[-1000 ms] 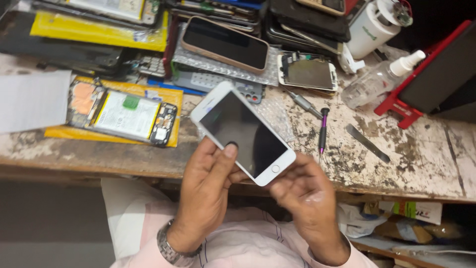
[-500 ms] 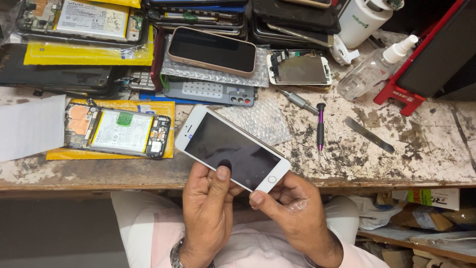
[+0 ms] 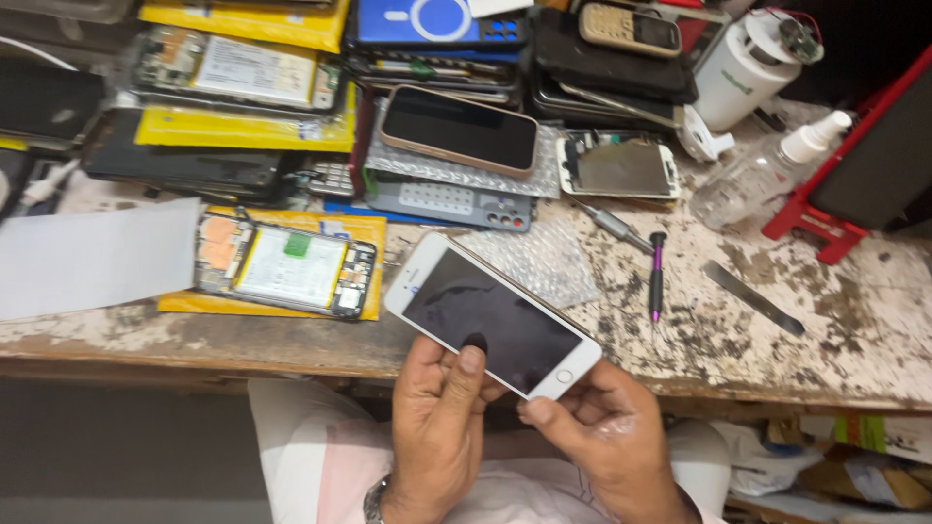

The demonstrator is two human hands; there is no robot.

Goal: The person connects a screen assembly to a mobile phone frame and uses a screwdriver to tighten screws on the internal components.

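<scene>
While my left hand (image 3: 437, 427) grips the white phone (image 3: 492, 314), thumb on its dark screen, my right hand (image 3: 602, 437) pinches its lower corner. It hangs over the workbench (image 3: 854, 330) edge.

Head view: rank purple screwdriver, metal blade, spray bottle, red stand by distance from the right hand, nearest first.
From the right hand, which holds the white phone at its lower end:
1. Purple screwdriver, just above the hand on the bench.
2. Metal blade, up and to the right.
3. Spray bottle, farther up, right of centre.
4. Red stand, far right; close to the bottle's distance, so 3 and 4 are hard to separate.
</scene>
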